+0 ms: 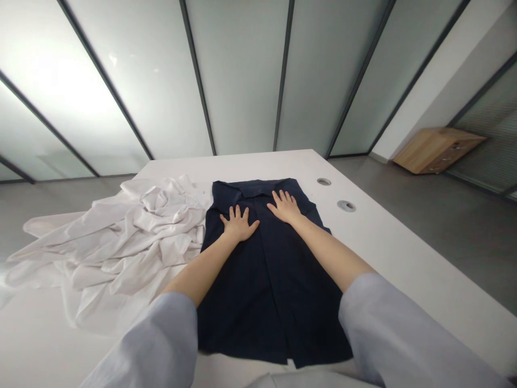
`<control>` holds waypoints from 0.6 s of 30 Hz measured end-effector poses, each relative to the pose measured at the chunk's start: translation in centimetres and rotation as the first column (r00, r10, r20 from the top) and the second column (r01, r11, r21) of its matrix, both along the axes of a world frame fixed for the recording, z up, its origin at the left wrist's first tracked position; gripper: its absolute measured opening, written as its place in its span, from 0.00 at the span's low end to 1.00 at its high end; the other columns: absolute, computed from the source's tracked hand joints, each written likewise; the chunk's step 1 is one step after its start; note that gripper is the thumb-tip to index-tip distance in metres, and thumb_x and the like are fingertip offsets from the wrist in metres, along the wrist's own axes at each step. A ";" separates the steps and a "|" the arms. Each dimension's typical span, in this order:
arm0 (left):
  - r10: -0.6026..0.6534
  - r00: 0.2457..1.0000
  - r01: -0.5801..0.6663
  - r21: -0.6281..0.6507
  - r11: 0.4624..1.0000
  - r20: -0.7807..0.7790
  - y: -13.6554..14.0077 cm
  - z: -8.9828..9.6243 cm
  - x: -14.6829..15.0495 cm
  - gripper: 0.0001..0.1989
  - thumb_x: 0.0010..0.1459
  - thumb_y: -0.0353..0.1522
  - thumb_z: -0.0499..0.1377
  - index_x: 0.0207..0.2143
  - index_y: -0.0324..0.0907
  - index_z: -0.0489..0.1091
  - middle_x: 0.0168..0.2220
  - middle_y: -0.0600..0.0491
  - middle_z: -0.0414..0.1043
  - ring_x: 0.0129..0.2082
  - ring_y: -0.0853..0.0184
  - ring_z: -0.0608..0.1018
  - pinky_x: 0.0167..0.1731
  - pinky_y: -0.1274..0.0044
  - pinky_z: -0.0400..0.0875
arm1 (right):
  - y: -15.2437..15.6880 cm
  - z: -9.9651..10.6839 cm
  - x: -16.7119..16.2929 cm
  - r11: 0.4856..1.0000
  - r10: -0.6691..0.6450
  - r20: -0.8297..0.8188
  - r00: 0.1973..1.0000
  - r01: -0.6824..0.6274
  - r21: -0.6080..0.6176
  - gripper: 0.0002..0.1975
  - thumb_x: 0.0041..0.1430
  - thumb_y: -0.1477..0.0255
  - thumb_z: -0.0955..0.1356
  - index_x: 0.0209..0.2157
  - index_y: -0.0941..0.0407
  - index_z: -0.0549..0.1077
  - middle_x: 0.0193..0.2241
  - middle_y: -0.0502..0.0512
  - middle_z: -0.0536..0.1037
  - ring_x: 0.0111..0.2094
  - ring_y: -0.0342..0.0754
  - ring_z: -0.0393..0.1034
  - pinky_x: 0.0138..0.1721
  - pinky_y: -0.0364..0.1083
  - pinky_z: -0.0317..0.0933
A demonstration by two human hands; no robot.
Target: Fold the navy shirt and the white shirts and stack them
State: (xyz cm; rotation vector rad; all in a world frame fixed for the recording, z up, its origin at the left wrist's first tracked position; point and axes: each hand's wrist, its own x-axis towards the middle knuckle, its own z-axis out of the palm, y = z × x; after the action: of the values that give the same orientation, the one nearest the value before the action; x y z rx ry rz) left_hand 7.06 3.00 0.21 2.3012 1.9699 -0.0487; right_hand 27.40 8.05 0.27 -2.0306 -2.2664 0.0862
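Observation:
A dark navy shirt point(258, 291) lies spread on the white table, its collar end away from me and its front placket running down the middle toward me. My left hand point(239, 223) rests flat on the upper left part of the shirt, fingers spread. On the upper right part, close to the collar, my right hand point(285, 207) also lies flat with its fingers apart. Neither hand grips the cloth. The shirt's sleeves cannot be made out; some fabric is layered at the upper edge.
A heap of crumpled white garments point(137, 242) covers the table's left side, partly hanging over its edge. Two round cable grommets point(346, 206) are set into the white table point(404, 264) at right. Beyond stand frosted glass panels point(242, 75) and a wooden cabinet point(436, 150).

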 end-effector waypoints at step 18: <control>-0.003 1.000 0.003 -0.006 1.000 0.014 6.6 0.2 -1.0 0.42 0.59 0.58 0.36 0.69 0.46 0.46 0.70 0.43 0.39 0.68 0.43 0.43 0.59 0.43 0.42 | 0.5 0.4 0.0 0.982 -0.052 -0.077 0.996 0.037 -0.184 0.42 0.61 0.42 0.49 0.67 0.52 0.53 0.69 0.60 0.46 0.68 0.67 0.37 0.63 0.65 0.34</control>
State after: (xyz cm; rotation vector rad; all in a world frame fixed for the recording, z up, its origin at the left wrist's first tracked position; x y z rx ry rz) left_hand 6.09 9.65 0.43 2.2938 1.9573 -0.0382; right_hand 27.44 8.51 0.70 -2.1198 -2.2363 0.3795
